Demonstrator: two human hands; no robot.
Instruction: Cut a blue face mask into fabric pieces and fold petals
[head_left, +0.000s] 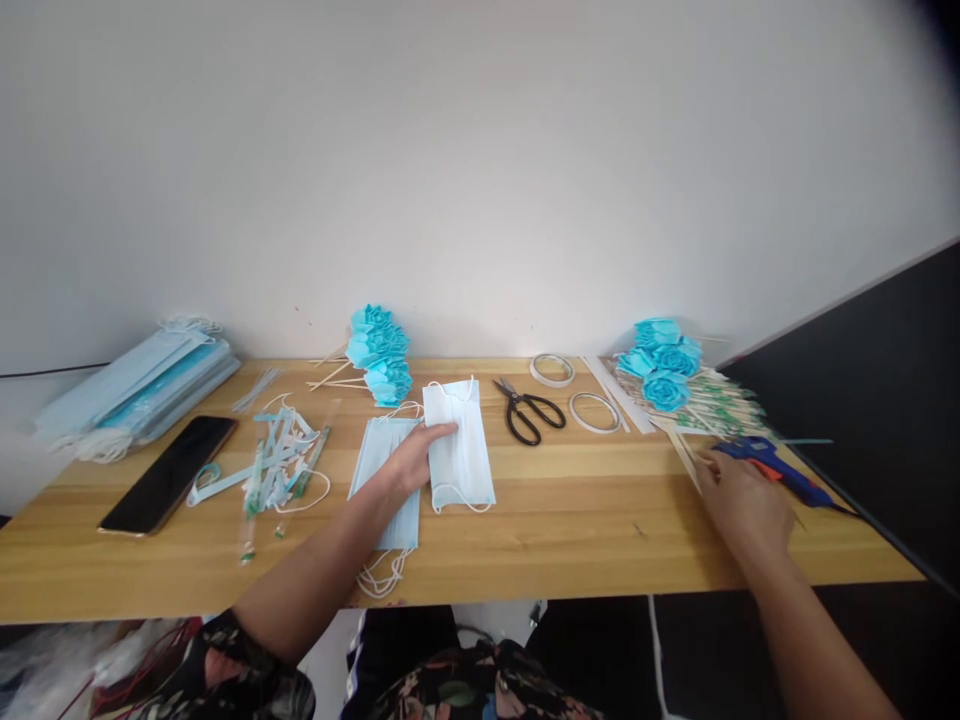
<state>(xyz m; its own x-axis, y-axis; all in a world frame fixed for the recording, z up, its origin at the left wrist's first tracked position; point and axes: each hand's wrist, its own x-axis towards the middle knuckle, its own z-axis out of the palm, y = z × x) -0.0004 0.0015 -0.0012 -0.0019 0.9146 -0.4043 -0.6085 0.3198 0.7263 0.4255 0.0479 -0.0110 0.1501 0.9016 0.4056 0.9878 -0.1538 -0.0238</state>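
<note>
Pale-blue mask [461, 470] lies mid-worktop [570, 540], my left hand [409, 465] flat on it, fingers loosely spread. My right hand [742, 505] touches the glue gun [784, 473] near the right edge; grip hidden, I cannot tell. The sticks' [731, 410] green print is unreadable.

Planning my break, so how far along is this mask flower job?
Done: a middle flower bunch and a right flower bunch, blue, on sticks. In hand: the left hand lies on a face mask; the right hand is at the glue gun. Left: a stack of masks at far left, seemingly untouched.
</note>
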